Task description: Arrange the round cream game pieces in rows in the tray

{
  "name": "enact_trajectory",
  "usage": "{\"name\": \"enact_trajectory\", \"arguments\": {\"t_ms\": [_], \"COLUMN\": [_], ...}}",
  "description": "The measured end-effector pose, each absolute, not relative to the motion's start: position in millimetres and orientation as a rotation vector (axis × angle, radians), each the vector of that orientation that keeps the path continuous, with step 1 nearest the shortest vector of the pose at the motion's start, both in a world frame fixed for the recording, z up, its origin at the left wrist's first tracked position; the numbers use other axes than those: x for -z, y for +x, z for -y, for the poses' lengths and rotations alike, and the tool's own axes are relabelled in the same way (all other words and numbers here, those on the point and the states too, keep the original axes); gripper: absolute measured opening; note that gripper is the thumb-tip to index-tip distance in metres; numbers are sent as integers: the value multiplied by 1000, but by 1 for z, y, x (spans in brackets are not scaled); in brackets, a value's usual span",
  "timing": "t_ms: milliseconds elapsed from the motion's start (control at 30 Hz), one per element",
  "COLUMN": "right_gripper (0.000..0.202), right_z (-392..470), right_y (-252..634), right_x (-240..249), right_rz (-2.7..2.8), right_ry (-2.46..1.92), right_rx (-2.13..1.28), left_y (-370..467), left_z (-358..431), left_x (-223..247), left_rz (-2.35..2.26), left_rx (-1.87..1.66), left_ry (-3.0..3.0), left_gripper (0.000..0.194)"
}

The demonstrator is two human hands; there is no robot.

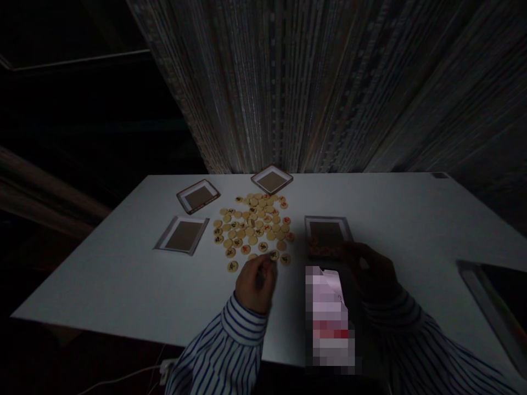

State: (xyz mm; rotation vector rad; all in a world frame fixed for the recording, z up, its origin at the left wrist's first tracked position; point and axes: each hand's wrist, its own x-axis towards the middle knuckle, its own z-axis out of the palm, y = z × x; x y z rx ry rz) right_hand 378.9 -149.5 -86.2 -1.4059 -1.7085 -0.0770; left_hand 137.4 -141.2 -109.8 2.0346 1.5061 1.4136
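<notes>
A loose spread of round wooden Chinese chess pieces (249, 231) lies on the white table, some face up with black or red characters. My left hand (254, 282) is closed at the near edge of the spread, its fingertips right beside a black-marked piece (274, 255); whether they grip one is hidden. At the near right corner of a framed tray (349, 226), my right hand (373, 274) curls with thumb and fingers together. Several dim pieces (316, 248) rest along that tray's near side. What the right fingers hold is too dark to make out.
Three more trays stand around the spread: one left (196, 244), one back left (218, 193), one at the back (272, 167). A lit phone-like screen (335, 285), partly blurred out, is between my arms. A dark flat object (477, 274) lies at right; striped curtains (288, 99) hang behind.
</notes>
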Motion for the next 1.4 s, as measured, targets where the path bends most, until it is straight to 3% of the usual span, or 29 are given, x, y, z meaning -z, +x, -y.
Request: {"name": "enact_trajectory", "arguments": {"t_ms": [1400], "right_gripper": [20], "right_z": [155], "right_y": [375], "right_x": [78], "right_rz": [1743], "right_ry": [-1483], "right_rx": [108], "left_y": [137], "left_z": [142], "left_x": [103], "left_rz": [-1449], "left_rx": [-1339], "left_ry": [2141], "left_gripper": [15]}}
